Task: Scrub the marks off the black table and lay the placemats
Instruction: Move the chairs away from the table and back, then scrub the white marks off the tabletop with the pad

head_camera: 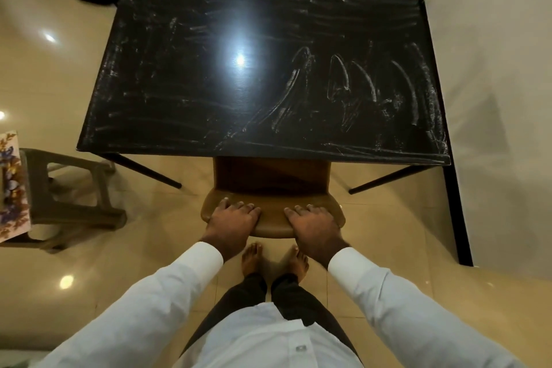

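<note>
Black table (209, 98) is sitting at twelve o'clock from the hands, its white marks (343, 84) streaking thickest toward two o'clock. Brown chair (271, 218) is blocking the near edge, so I judge it is wanting a straight, level pull toward six o'clock. Floral sheets, probably the placemats (10, 185), are lying at nine o'clock on a stool (74, 188). Left hand (231, 218) and right hand (313, 224) are resting on the chair back, fingers (239, 206) lying nearly flat and gripping nothing, well short of the tabletop.
</note>
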`<action>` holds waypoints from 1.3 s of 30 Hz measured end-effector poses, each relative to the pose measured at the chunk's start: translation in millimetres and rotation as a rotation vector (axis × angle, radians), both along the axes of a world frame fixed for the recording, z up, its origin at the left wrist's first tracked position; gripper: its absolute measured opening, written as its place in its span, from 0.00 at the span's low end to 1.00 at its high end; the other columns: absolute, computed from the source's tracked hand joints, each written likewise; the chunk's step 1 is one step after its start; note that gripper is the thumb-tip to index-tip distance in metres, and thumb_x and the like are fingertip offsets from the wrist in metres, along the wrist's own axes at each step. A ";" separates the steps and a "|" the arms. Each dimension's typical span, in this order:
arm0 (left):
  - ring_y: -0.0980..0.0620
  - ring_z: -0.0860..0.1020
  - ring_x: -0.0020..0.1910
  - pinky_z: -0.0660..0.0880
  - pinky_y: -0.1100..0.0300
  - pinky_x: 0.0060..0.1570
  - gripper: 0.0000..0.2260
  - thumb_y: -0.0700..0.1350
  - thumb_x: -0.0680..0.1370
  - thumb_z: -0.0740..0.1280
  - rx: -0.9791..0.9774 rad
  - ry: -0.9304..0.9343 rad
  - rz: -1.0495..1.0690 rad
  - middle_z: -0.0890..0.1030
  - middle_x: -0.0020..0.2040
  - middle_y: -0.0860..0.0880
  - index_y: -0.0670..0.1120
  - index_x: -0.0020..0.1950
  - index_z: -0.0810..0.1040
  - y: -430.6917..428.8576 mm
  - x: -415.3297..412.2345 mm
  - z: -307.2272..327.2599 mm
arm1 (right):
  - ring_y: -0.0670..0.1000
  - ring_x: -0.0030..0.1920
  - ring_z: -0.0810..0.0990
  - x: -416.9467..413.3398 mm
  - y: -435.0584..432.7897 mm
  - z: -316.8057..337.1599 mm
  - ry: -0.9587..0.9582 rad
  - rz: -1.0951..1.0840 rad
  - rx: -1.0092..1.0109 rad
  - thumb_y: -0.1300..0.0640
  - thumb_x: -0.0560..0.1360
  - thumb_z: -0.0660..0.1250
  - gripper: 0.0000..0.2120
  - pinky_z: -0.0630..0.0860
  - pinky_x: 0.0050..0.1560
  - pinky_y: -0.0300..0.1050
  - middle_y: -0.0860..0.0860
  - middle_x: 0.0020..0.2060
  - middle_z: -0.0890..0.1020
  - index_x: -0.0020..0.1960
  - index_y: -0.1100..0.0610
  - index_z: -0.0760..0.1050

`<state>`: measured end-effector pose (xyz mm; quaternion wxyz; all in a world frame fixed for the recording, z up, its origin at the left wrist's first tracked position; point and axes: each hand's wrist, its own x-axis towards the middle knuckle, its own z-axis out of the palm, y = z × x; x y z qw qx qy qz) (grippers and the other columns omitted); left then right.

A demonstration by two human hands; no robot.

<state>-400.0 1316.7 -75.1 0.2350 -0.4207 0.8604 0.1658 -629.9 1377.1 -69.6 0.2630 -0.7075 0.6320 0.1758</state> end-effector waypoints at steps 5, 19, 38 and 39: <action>0.43 0.63 0.87 0.52 0.37 0.88 0.33 0.45 0.86 0.67 -0.019 -0.027 -0.011 0.64 0.89 0.48 0.52 0.90 0.58 2.2 -2.8 1.8 | 0.65 0.83 0.68 0.5 0.9 -1.7 0.026 0.028 -0.020 0.49 0.83 0.73 0.39 0.63 0.84 0.65 0.57 0.84 0.69 0.88 0.52 0.58; 0.37 0.53 0.90 0.47 0.30 0.86 0.41 0.60 0.85 0.68 -0.018 -0.015 0.002 0.53 0.92 0.46 0.54 0.91 0.48 -0.5 -2.0 12.1 | 0.66 0.85 0.64 2.9 2.7 2.5 0.038 0.027 -0.056 0.37 0.82 0.71 0.45 0.61 0.84 0.67 0.57 0.88 0.61 0.90 0.48 0.51; 0.33 0.45 0.90 0.49 0.21 0.80 0.53 0.82 0.77 0.53 -0.458 0.301 0.046 0.45 0.92 0.41 0.47 0.91 0.52 22.9 55.6 82.1 | 0.64 0.89 0.45 32.5 58.4 76.6 0.109 -0.255 -0.595 0.20 0.79 0.56 0.52 0.56 0.85 0.69 0.57 0.90 0.44 0.91 0.51 0.49; 0.33 0.46 0.90 0.49 0.21 0.80 0.53 0.82 0.77 0.53 -0.461 0.307 0.049 0.45 0.92 0.41 0.47 0.91 0.52 25.1 58.6 81.8 | 0.64 0.89 0.45 33.4 60.3 77.6 0.115 -0.254 -0.600 0.20 0.79 0.56 0.52 0.56 0.84 0.69 0.57 0.90 0.44 0.91 0.51 0.48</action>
